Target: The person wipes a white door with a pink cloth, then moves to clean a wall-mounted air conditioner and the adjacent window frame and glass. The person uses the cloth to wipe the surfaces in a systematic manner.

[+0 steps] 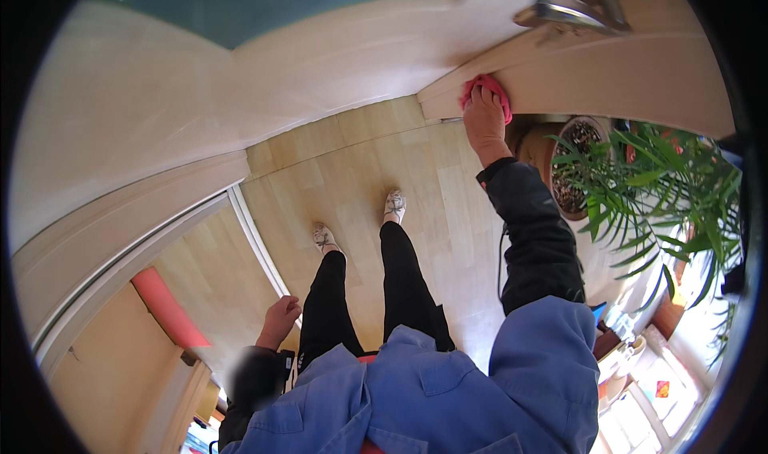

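I've got the R hand [485, 130] stretched out fwd, fingers bent down over a red cloth [486, 81], gripping it bunched up and pressed to a pale wood panel [608, 78], close to the panel's L end. Thumb's position I can't make out. The L hand [279, 320] is low beside the L thigh, fingers loosely half-curled; nothing I can see in it (palm's turned away from my cam, so can't tell for sure).

Next out: R arm in a black sleeve [534, 234], then a blue smock [432, 394] across the btm of my view. Just R of the forearm, a brownish pot [538, 152] w/ a leafy green plant [652, 174] spreading to the R. Metal handle [572, 10] sits on the panel, up & R of the cloth.

Below me, two light shoes [394, 204] stand apart on a pale plank floor [336, 162]. White strip [260, 246] runs along the floor to the L, w/ a red item [168, 306] past it. Up front: whitish surface [320, 78], teal area [264, 6] above.
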{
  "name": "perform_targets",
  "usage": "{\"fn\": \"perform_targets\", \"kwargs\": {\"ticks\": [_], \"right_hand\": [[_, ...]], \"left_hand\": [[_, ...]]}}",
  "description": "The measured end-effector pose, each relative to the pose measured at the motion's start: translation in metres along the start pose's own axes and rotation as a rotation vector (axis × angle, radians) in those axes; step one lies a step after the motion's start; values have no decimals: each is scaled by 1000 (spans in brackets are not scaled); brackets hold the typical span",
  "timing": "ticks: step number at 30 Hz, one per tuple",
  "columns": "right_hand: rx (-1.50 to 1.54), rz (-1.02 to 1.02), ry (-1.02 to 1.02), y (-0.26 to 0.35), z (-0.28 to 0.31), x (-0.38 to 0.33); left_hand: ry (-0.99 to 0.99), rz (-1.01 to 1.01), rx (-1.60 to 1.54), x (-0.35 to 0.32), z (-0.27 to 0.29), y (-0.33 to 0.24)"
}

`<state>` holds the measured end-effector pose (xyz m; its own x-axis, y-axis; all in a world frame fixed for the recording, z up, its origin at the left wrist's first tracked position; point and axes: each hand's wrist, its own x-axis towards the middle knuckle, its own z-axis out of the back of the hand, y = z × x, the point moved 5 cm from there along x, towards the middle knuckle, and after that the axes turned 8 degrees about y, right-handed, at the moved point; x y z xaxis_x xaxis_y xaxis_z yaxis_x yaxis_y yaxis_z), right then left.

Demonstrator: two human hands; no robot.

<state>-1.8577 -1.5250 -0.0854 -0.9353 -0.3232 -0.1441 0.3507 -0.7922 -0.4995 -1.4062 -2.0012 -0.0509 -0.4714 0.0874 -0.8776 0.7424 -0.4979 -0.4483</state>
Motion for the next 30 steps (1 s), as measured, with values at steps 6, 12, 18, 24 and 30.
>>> {"fn": "perform_targets", "kwargs": {"ticks": [6, 12, 18, 24, 30], "right_hand": [[39, 240, 296, 63, -116, 40], [1407, -703, -56, 69, -115, 48], [2275, -1167, -342, 170, -53, 97], [2578, -1055, -176, 225, -27, 94], [2548, -907, -713, 63, -33, 74]], "left_hand": [[-48, 83, -64, -6, -7, 54], [7, 95, -60, -9, -13, 65], [4, 65, -40, 0, -9, 60], [30, 37, -30, -3, 2, 38], [-5, 69, -35, -12, 13, 48]]}}
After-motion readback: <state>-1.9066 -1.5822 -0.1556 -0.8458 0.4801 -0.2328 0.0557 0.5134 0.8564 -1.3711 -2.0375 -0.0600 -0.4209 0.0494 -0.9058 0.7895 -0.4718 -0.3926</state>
